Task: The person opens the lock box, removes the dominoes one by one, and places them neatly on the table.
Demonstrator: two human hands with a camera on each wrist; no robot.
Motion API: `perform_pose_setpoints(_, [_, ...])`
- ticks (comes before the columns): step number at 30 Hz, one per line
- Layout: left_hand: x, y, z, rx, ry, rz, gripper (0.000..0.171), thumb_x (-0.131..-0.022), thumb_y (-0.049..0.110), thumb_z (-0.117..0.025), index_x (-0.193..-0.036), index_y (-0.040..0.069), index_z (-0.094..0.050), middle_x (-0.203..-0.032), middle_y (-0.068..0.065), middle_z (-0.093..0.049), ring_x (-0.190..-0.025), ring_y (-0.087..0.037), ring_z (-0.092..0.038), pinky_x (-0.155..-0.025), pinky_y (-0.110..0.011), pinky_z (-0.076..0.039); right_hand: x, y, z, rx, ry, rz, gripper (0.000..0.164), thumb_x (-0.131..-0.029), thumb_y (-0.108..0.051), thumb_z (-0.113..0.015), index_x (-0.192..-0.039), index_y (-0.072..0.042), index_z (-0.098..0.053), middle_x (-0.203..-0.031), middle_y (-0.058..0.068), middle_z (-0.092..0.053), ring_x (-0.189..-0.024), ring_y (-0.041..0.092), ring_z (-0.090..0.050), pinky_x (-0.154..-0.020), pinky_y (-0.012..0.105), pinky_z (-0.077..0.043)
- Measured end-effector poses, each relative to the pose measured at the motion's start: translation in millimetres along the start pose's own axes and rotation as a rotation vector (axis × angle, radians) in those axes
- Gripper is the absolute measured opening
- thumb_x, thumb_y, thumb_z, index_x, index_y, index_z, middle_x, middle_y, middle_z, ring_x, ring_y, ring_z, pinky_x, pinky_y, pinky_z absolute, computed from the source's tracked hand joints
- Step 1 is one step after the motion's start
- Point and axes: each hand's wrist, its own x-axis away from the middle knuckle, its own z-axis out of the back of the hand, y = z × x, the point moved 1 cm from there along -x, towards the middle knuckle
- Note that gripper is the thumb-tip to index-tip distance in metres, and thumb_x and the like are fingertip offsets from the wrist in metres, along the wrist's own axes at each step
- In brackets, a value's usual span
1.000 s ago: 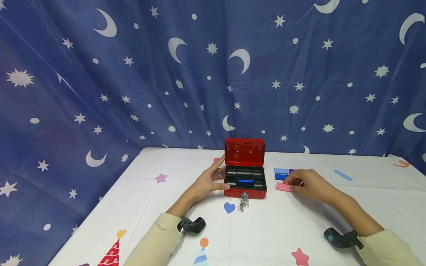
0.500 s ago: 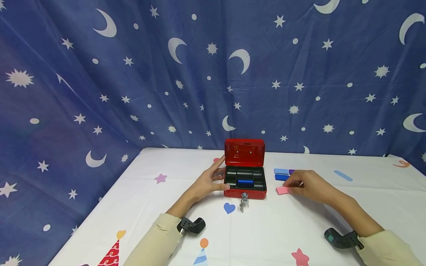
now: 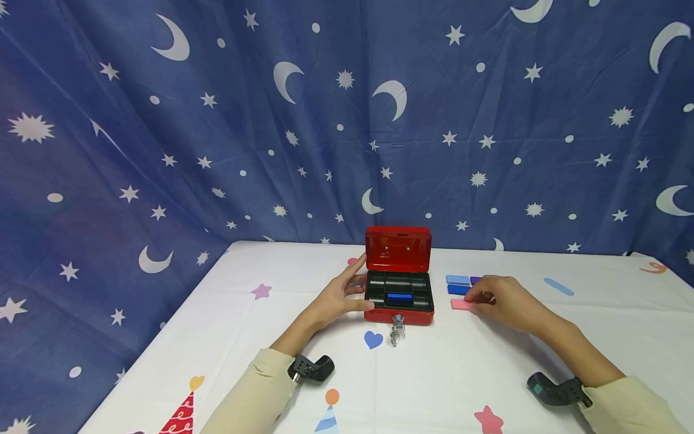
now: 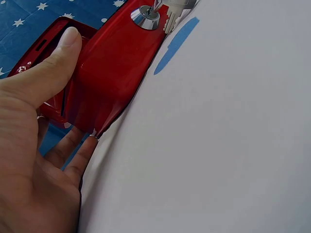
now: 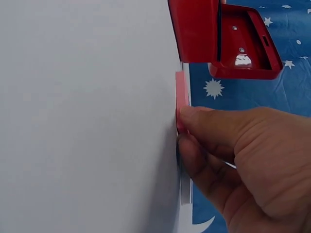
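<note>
A red cash box point(image 3: 406, 317) stands on the table with its lid point(image 3: 398, 248) raised. A blue flat block point(image 3: 399, 299) lies in a front compartment of its black tray point(image 3: 398, 281). My left hand point(image 3: 332, 300) rests on the box's left side, thumb at the front corner and the other fingers spread along the side wall. My right hand point(image 3: 503, 303) pinches a pink flat block point(image 3: 461, 304) low at the table, right of the box. Close behind it lie a light blue block point(image 3: 458, 279), a dark blue block point(image 3: 458, 289) and a purple block point(image 3: 475, 279), partly hidden by my hand.
Keys point(image 3: 395, 335) hang from the lock point(image 4: 146, 18) at the box's front. The white tablecloth point(image 3: 428, 380) bears printed hearts, stars and party hats. A blue curtain point(image 3: 325, 120) with moons and stars rises behind the table. Beyond my right fingertips shows a whitish block-like edge point(image 5: 186, 189).
The pink block first came slightly nearer and tilted, then went back and straightened beside the dark blue block, with my right hand following. My left hand and the box have stayed put.
</note>
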Motion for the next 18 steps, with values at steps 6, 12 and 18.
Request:
perform_pose_setpoints(6, [0.0,0.0,-0.3,0.002,-0.001,0.007,0.094,-0.082,0.002,-0.072,-0.155,0.019,-0.015,-0.146,-0.025,-0.035,-0.126,-0.042,-0.041,-0.103,-0.052,-0.037,-0.5,0.0,-2.6,-0.007,0.028,0.016,0.017,-0.075,-0.002,-0.079,-0.085,-0.014,-0.074,-0.079,-0.009,-0.061,-0.072,0.011,-0.054,-0.066,0.027,-0.052])
perform_pose_setpoints(12, [0.5,0.5,-0.5,-0.008,0.006,0.018,0.094,-0.082,0.003,-0.072,-0.155,0.019,-0.015,-0.146,-0.024,-0.036,-0.126,-0.041,-0.043,-0.100,-0.046,-0.042,-0.3,-1.0,-3.2,0.005,0.048,0.018,0.016,-0.074,-0.002,-0.079,-0.084,-0.014,-0.073,-0.076,-0.010,-0.058,-0.070,0.010,-0.051,-0.063,0.026,-0.050])
perform_pose_setpoints(18, [0.7,1.3,-0.7,-0.011,0.005,0.026,0.094,-0.082,0.003,-0.072,-0.155,0.020,-0.015,-0.146,-0.023,-0.036,-0.126,-0.041,-0.043,-0.099,-0.043,-0.044,-0.3,-1.2,-3.7,0.015,0.055,-0.005,0.016,-0.074,-0.002,-0.079,-0.083,-0.013,-0.073,-0.076,-0.009,-0.058,-0.070,0.011,-0.051,-0.063,0.027,-0.050])
